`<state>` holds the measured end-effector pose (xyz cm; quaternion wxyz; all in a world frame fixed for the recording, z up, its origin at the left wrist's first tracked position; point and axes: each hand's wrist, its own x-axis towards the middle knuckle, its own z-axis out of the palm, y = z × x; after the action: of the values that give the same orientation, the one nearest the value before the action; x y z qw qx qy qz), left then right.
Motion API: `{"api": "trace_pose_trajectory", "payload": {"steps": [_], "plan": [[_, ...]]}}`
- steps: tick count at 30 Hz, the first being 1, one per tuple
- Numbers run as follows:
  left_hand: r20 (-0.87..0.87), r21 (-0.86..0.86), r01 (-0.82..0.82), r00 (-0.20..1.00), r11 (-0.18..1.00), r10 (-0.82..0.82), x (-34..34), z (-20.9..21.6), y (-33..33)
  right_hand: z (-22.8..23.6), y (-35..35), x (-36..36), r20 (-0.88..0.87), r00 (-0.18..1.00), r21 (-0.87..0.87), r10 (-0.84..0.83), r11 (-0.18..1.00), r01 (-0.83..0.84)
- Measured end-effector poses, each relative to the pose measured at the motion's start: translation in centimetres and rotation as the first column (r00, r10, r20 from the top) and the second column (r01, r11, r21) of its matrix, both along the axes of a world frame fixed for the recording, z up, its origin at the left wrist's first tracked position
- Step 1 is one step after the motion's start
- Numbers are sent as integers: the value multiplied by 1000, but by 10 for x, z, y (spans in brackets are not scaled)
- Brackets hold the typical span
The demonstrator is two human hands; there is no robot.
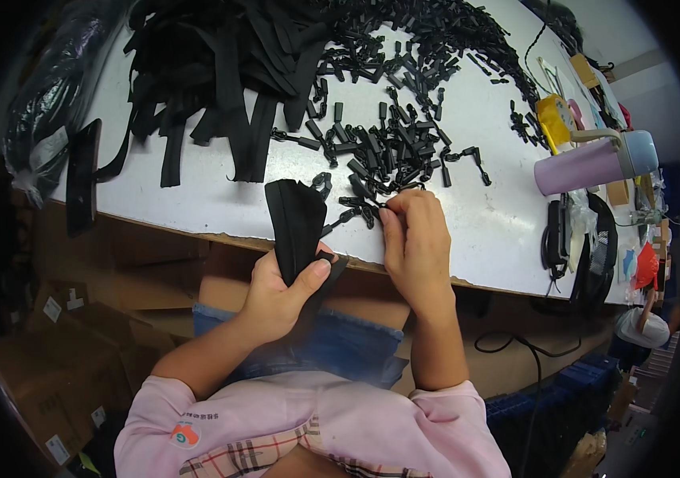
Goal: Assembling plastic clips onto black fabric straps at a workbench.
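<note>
My left hand [276,291] is closed around a folded black zipper strip [296,223]. The strip's broad end stands up past the thumb at the table's front edge, and its tail hangs down towards my lap. My right hand [419,247] reaches over the edge, thumb and forefinger pinched on a small black zipper slider [362,190] at the near side of a loose pile. In that pile lie several black zipper sliders [391,147] with long pulls. A few of them rest between my two hands.
A heap of black strips [212,64] hangs towards me at the left, beside a dark phone-like slab [82,175]. More sliders [435,24] spread across the back. A lilac bottle [579,166], yellow tape roll [555,119] and black pouch [599,247] stand right. Cardboard boxes [61,358] sit below left.
</note>
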<state>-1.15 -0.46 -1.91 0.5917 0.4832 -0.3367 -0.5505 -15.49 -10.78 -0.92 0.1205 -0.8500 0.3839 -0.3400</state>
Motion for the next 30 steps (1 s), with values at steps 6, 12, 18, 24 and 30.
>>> {"api": "trace_pose_trajectory", "payload": {"steps": [6,12,18,24,30], "plan": [[283,2,-57,957,998,54,-5,1,2,18,40,9,642,735,639,-219,682,-355],[247,-174,-90,960,981,132,-4,0,-2,13,50,17,584,811,470,-7,818,-331],[99,-162,-56,992,985,72,-2,5,-3,6,50,11,583,811,398,48,853,-337],[221,-182,23,975,983,18,3,6,-2,7,48,7,613,789,426,35,827,-368],[312,-164,13,949,986,40,3,1,-2,15,42,7,531,838,342,128,872,-349]]}}
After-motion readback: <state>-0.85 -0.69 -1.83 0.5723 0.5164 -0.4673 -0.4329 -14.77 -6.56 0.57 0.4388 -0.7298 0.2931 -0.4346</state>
